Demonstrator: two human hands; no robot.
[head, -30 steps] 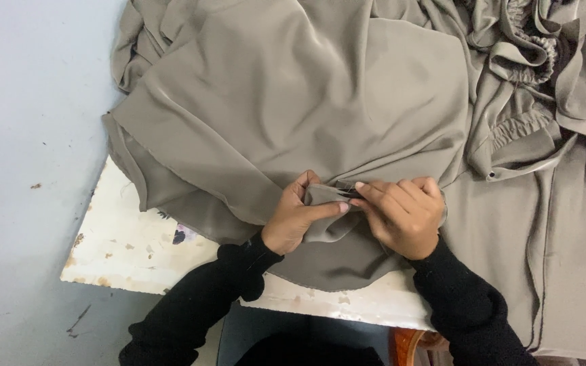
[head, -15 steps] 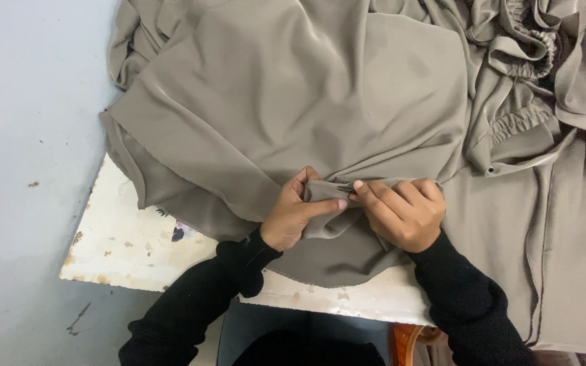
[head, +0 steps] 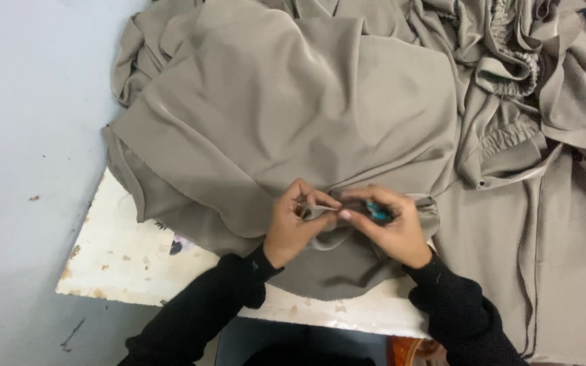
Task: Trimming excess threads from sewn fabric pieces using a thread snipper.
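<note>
Head view: a small fold of taupe fabric (head: 323,211) was pinched between the left hand (head: 293,227) and the right hand (head: 391,227) – drawn tighter than half a second before – while a teal tool (head: 376,211) was clasped in the right, over the white table (head: 123,268).

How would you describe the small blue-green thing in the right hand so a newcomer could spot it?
Start at the big taupe fabric draped over the worn white table. At its near edge two hands pinch a fold; look under the right hand fingers. The small teal tool is the only bright colour among grey-brown cloth and black sleeves.
</note>
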